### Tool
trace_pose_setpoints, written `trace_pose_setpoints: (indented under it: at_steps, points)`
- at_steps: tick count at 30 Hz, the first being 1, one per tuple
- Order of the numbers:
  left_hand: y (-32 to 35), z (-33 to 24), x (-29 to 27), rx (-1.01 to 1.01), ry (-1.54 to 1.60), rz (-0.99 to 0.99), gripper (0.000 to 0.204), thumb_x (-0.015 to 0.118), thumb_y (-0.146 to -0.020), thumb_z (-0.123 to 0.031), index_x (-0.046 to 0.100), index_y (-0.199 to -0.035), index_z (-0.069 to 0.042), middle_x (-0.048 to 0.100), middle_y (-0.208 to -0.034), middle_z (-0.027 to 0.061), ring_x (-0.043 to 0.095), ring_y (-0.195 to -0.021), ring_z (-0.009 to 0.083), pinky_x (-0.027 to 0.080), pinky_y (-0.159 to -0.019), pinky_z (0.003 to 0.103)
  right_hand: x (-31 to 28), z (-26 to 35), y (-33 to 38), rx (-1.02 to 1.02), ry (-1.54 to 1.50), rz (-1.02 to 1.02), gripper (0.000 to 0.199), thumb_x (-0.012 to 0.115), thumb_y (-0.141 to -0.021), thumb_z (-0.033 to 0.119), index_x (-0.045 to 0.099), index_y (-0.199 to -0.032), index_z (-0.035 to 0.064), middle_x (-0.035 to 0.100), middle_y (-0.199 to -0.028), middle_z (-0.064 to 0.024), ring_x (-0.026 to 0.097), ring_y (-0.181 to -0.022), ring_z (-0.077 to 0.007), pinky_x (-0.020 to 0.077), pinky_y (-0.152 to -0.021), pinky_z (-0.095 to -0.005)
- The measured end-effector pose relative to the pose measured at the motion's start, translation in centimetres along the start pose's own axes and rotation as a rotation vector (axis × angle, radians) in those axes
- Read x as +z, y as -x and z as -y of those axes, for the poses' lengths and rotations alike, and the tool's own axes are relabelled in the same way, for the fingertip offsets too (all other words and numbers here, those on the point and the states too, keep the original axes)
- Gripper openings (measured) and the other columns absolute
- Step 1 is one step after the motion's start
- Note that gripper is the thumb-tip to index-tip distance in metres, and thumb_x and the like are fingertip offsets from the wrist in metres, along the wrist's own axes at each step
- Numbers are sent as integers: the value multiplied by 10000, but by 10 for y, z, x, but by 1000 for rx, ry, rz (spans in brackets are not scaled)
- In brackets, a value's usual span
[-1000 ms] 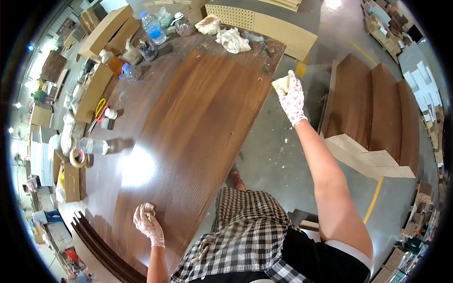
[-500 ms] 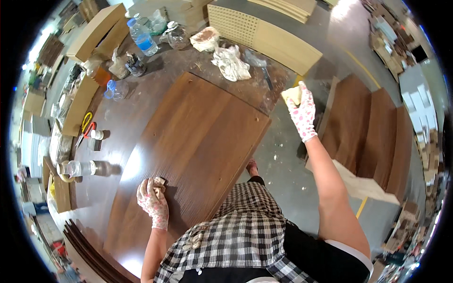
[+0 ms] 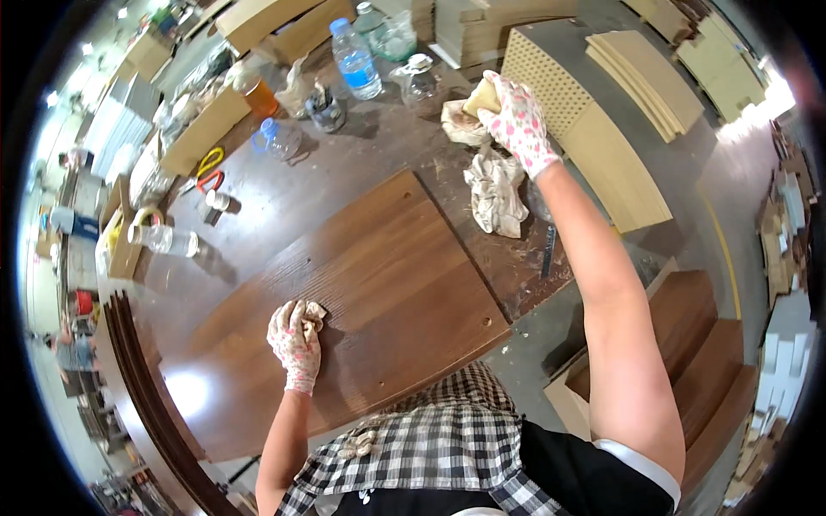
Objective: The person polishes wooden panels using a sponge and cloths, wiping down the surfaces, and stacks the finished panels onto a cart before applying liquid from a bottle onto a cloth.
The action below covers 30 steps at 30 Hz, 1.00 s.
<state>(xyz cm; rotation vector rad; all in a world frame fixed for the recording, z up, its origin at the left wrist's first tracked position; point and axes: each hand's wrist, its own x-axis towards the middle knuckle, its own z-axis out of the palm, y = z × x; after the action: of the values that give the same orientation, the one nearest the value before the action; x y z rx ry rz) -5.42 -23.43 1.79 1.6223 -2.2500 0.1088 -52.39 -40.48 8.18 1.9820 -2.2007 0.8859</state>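
A brown wood-grain board [image 3: 387, 275] with small holes lies on the table in front of me. My left hand [image 3: 292, 348], in a white glove with pink spots, presses a crumpled beige rag [image 3: 313, 318] onto the board, fingers bent around it. At the far right, my right hand [image 3: 522, 129], gloved alike, grips a pale yellow sponge [image 3: 484, 98]. The sponge is over or against a crumpled, stained cloth [image 3: 463, 131]; whether they touch I cannot tell. Nearer me lies a second crumpled whitish rag [image 3: 496, 196].
Along the far side stand plastic bottles [image 3: 355, 64], a cup of tools [image 3: 325, 110] and a bottle of amber liquid [image 3: 255, 93]. To the left are scissors [image 3: 206, 169] and a clear bottle [image 3: 168, 241]. Dark strips [image 3: 138, 387] line the left edge. Stacked brown boards [image 3: 688, 335] stand at right.
My right hand has carried the sponge from beyond the table's right edge to the crumpled cloth at the back. My left hand stays on the board with its rag. The whole view has turned.
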Motion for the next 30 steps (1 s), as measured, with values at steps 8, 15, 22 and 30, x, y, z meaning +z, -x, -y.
trace_pose_setpoints:
  at_steps: [8,15,22,30]
  points:
    - [0,1,2,-31,23,-11,345,573,-759,-180,613,-1095,-106,575,-1153,100,522,-1096,321,397,-940,454,-6,1,31,-123,-43,-229,642,653,-819,316,401,-1372,110,443,-1377,-119,437,-1228,-273,325,-1042,-409]
    - [-2,-1,6,-40,-8,5,369,584,-739,-102,599,-1108,-112,567,-1157,96,521,-1092,320,399,-937,445,41,-6,133,-178,56,-40,425,674,-761,299,608,-1135,108,533,-1210,-106,476,-1141,-301,363,-1004,-452]
    - [7,11,5,-73,-20,11,382,601,-733,-142,612,-1114,-128,573,-1168,92,511,-1112,310,378,-954,443,8,53,145,-110,-541,46,240,636,-769,80,650,-1008,70,608,-1119,-96,556,-1031,-277,430,-919,-374]
    - [-1,7,12,-37,11,-5,378,612,-734,-150,620,-1111,-128,576,-1153,83,515,-1102,301,386,-947,432,50,182,296,-170,-407,367,311,596,-823,126,594,-1131,85,584,-1126,-80,555,-1056,-188,441,-922,-337]
